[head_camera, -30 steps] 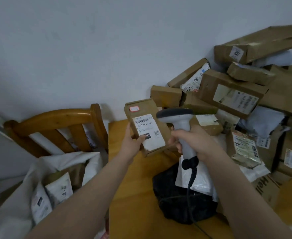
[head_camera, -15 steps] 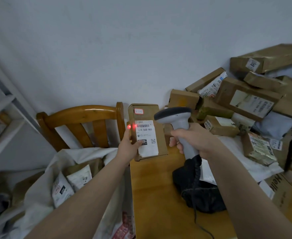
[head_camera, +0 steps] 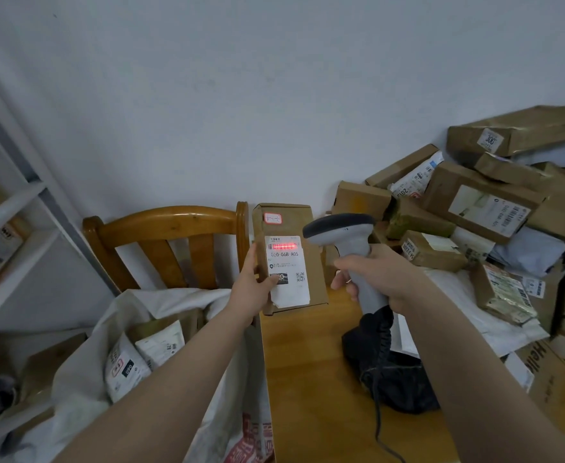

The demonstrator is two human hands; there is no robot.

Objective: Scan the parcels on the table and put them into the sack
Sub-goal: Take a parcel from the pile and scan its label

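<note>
I am holding a small cardboard parcel [head_camera: 315, 262] upright in my left grip [head_camera: 250, 290], which is clamping it: the fingers are wrapping round its left edge and the thumb is pressing on the lower part of its white label. The parcel is hanging in the air over the left edge of the wooden surface [head_camera: 307, 379], just right of the wooden chair [head_camera: 174, 222]. My right grip [head_camera: 386, 277] is closing round the handle of the grey scanner [head_camera: 341, 228], its head pointing at the parcel. A red line of light [head_camera: 282, 246] is glowing across the barcode at the top of the label. The white sack [head_camera: 84, 359] is gaping open down at my left, in front of the chair, with labelled packets lying inside. A heap of brown parcels [head_camera: 474, 208] is crowding the far right of the surface, and a black bag [head_camera: 404, 385] is lying under the scanner's cord.
</note>
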